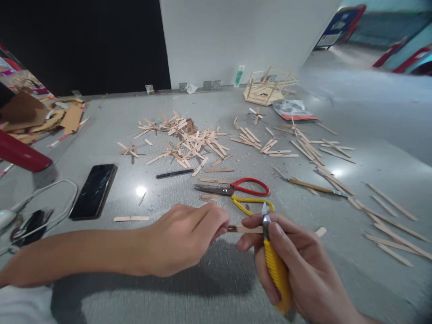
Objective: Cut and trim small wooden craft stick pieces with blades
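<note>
My left hand (184, 236) is closed on the left end of a wooden stick (248, 229), its fingers pinched together and mostly hidden behind the knuckles. Brownish marks show on the stick beside those fingertips. In my right hand (297, 261) is a yellow-handled craft knife (277, 274), its short blade pointing up and away from me. The thumb and fingers of that hand also hold the stick's right end, which passes behind the knife. Scissors (218, 190) with one red and one yellow handle lie just beyond both hands.
Wooden sticks (205, 141) are piled mid-table, with more at right. A phone (93, 191) and white cable (67, 182) lie left, near a red object (23, 153). Behind are a stick-built frame (266, 92), a glue tube (239, 75) and a plastic packet (294, 110). A wooden-handled tool (312, 186) lies right.
</note>
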Available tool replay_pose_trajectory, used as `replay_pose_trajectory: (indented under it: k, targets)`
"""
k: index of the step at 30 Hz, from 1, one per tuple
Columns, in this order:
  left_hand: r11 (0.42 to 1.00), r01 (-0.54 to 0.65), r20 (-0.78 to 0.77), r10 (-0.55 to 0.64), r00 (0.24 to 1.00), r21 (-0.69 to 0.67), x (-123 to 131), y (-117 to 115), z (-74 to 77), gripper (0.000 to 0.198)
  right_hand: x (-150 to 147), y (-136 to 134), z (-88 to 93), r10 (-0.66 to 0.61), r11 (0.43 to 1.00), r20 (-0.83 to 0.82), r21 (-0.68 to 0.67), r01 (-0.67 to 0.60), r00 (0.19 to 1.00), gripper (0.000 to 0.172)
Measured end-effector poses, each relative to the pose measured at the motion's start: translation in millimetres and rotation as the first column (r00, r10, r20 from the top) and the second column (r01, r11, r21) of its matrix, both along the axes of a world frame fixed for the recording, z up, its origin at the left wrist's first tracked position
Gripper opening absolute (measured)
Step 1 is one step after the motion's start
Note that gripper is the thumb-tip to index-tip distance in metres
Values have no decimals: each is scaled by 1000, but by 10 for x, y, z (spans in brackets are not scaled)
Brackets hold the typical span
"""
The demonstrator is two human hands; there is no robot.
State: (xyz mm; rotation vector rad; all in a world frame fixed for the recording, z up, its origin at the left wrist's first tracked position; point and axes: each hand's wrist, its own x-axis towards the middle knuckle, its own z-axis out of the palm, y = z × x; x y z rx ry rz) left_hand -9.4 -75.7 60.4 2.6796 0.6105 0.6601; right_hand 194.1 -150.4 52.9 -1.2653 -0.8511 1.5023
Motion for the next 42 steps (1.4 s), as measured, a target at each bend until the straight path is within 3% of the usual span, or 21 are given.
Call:
replay_pose_trajectory:
  k: [3, 6, 8, 10, 11, 13, 15, 17, 19, 21, 25, 29, 31, 35, 42]
  targets:
    - [945, -23, 98, 58, 993, -326, 13, 15, 59, 10, -16, 1, 24, -23, 1000, -5, -3, 23, 1000, 46]
    - [768, -44, 95, 135, 986, -640, 42, 30, 178, 14, -20, 1, 35, -23, 1000, -11, 5, 23, 1000, 45]
    - [665, -56, 45, 135, 990, -745, 59, 44, 252, 22, -16, -1, 38, -18, 1000, -15, 4, 18, 1000, 45]
    - [624, -75, -14, 102, 995, -778, 65, 78, 300, 26, -10, 3, 43, -5, 1000, -12, -4, 5, 1000, 45]
    - [637, -84, -43, 80, 996, -766, 63, 108, 311, 26, -7, 9, 46, 3, 1000, 0, -5, -3, 1000, 46]
    - [720, -103, -103, 44, 994, -687, 46, 205, 302, 27, 1, 35, 44, 23, 1000, 56, -3, -22, 998, 46]
    - [821, -114, -169, 22, 985, -560, 14, 345, 249, 27, 18, 78, 19, 41, 999, 153, -21, -38, 987, 44]
    - [867, -114, -222, 4, 975, -484, -26, 502, 159, 23, 48, 134, -33, 62, 998, 280, -12, -61, 958, 42]
    - [866, -118, -272, -22, 962, -486, -64, 641, 54, 21, 86, 191, -99, 72, 990, 453, 76, -119, 889, 33]
    - [820, -92, -283, -88, 955, -565, -92, 741, -40, 22, 121, 237, -161, 52, 954, 630, 198, -225, 775, 26]
    - [742, -90, -274, -129, 953, -664, -112, 831, -134, 27, 154, 278, -278, 5, 836, 842, 292, -464, 539, 39]
    - [775, -86, -322, -156, 934, -627, -107, 864, -161, 29, 185, 283, -432, -89, 794, 943, 261, -550, 319, 32]
    - [795, -66, -321, -167, 932, -604, -102, 873, -179, 29, 216, 296, -490, -141, 746, 958, 269, -610, 250, 29]
    - [805, -55, -309, -163, 937, -591, -109, 887, -185, 35, 270, 354, -501, -175, 627, 961, 275, -729, 212, 35]
    - [869, -67, -384, -146, 912, -491, -198, 940, -40, 35, 201, 322, -488, -198, 566, 909, 412, -714, 368, 40]
